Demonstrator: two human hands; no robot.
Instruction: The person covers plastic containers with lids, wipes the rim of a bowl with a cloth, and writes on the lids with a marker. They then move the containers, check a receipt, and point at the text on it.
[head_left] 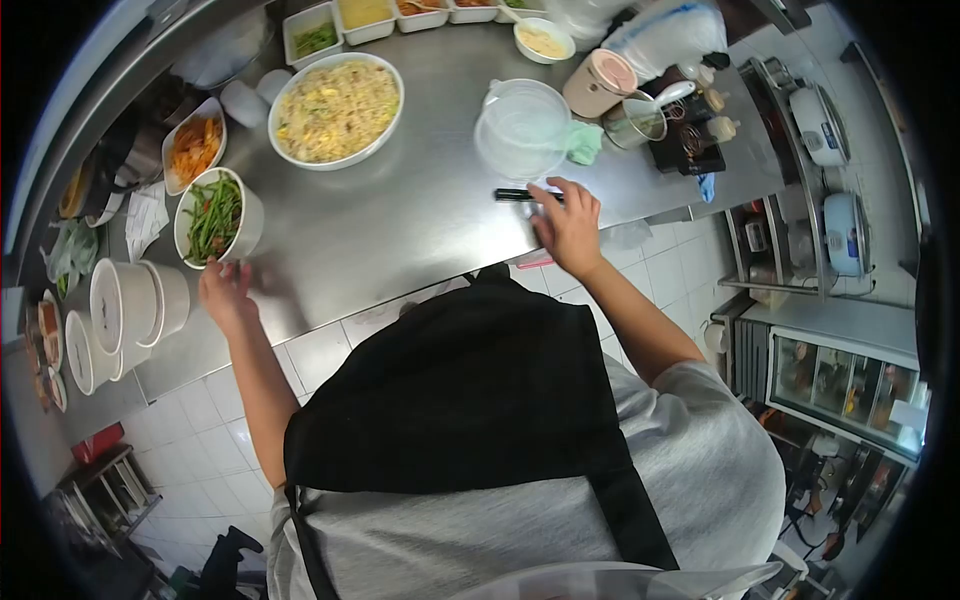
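At a partly hidden marker (514, 195), right grip (574, 228) is unclenched; left grip (228, 294), blurred, unclear.

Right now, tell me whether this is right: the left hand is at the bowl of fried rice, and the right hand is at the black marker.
Not quite. The head view shows the left hand at the bowl of green beans, not at the fried rice. The right hand is at the black marker.
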